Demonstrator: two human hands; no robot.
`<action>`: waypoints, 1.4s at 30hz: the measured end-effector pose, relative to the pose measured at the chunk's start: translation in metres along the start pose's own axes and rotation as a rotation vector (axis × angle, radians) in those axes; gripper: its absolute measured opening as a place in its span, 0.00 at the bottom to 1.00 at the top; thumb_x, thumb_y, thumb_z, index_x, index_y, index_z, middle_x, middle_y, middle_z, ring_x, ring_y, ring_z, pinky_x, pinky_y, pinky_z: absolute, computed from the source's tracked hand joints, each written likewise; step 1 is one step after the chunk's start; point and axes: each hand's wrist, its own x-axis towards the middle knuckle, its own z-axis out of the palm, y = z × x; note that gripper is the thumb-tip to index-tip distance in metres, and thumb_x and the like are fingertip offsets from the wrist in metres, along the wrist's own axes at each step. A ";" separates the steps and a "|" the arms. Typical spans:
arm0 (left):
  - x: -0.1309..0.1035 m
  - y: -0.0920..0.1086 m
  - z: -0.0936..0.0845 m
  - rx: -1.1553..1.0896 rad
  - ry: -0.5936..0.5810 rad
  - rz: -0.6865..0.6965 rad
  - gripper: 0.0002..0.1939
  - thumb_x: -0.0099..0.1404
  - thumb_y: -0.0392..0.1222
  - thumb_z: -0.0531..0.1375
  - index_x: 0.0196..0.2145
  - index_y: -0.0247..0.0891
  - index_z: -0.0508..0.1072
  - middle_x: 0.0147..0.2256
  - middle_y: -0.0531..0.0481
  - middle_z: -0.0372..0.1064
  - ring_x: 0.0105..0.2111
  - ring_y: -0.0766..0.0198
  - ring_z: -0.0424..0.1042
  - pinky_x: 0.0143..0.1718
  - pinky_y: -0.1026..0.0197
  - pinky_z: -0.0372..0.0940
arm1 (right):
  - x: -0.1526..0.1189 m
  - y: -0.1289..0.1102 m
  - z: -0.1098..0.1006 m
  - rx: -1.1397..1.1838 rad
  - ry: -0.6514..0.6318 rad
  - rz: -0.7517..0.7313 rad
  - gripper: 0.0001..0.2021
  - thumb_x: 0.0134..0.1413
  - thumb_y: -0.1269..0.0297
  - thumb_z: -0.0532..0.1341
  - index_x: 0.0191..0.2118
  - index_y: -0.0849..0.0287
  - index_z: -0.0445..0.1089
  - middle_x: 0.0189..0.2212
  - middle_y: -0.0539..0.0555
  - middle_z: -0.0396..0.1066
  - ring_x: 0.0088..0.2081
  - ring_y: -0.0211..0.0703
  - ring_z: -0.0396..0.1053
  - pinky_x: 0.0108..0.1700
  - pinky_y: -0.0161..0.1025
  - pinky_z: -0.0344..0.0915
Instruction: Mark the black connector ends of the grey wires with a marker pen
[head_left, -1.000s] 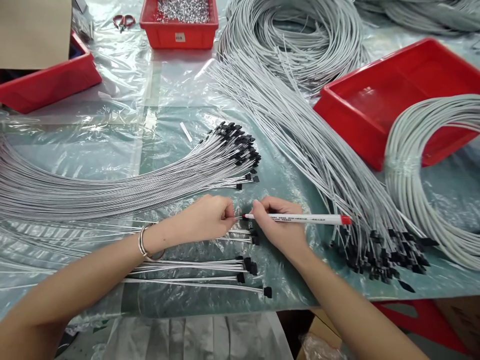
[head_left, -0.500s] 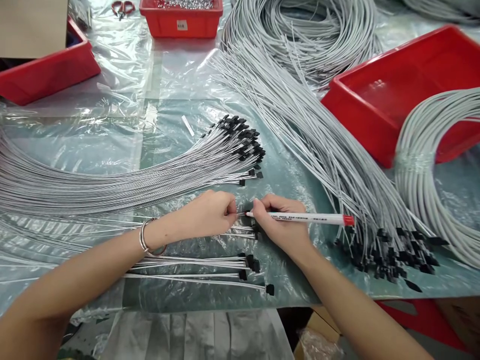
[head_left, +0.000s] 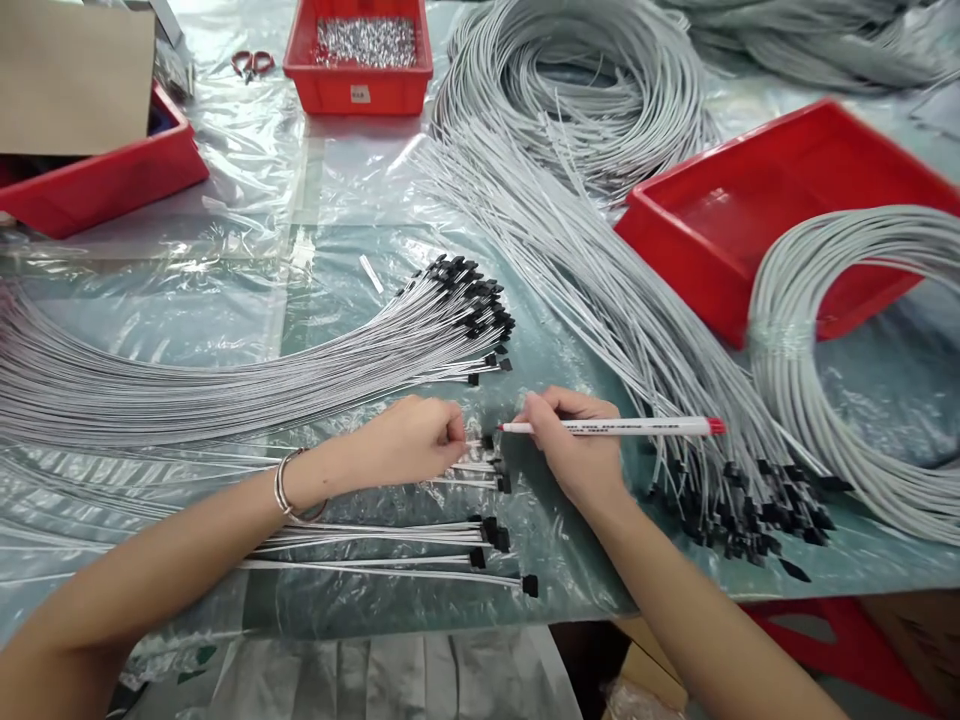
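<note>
While the left hand (head_left: 421, 440) pinches a wire (head_left: 474, 443) near its black plug (head_left: 488, 442), the right hand (head_left: 583, 452) grips a pen (head_left: 637, 427), tip just beside the plug. This wire seems unfinished; which loose wires (head_left: 420, 532) or bunched wires (head_left: 247, 395) are done, I cannot tell.

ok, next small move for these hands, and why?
I'd probably have the left hand lay down its pinched cable, if marking is done; a mark would be too small to tell. The red-tipped marker in the right hand appears just clear of the black connector, and other cables lie close by, connectors pointing the same way.
</note>
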 end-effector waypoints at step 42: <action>0.026 -0.010 -0.044 0.345 0.232 0.072 0.14 0.67 0.46 0.48 0.33 0.35 0.66 0.30 0.50 0.67 0.30 0.65 0.64 0.32 0.63 0.58 | 0.010 -0.012 -0.018 0.662 0.200 0.089 0.16 0.47 0.60 0.62 0.15 0.60 0.63 0.10 0.45 0.51 0.16 0.31 0.47 0.21 0.35 0.45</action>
